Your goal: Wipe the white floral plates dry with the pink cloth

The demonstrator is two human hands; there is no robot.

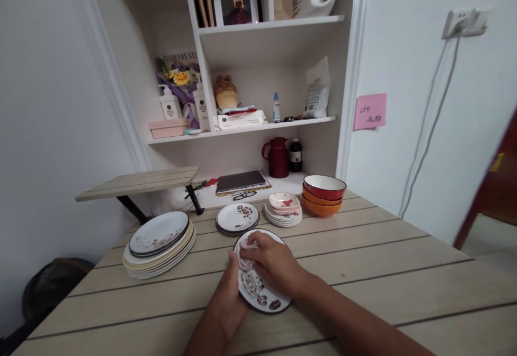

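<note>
A white plate with a dark rim and a brown flower pattern (258, 291) lies on the wooden table (363, 259) in front of me. My right hand (274, 262) presses a crumpled white cloth (245, 256) onto the plate's far part, fingers curled over it. My left hand (228, 297) holds the plate at its left edge, thumb on the rim.
A tall stack of large plates (159, 243) stands at the left. Behind are a small stack of patterned plates (237, 218), a pile of small dishes (283, 209) and stacked red and orange bowls (324, 194). Shelves with clutter stand against the wall; a low wooden rack (139, 182) sits at the back left.
</note>
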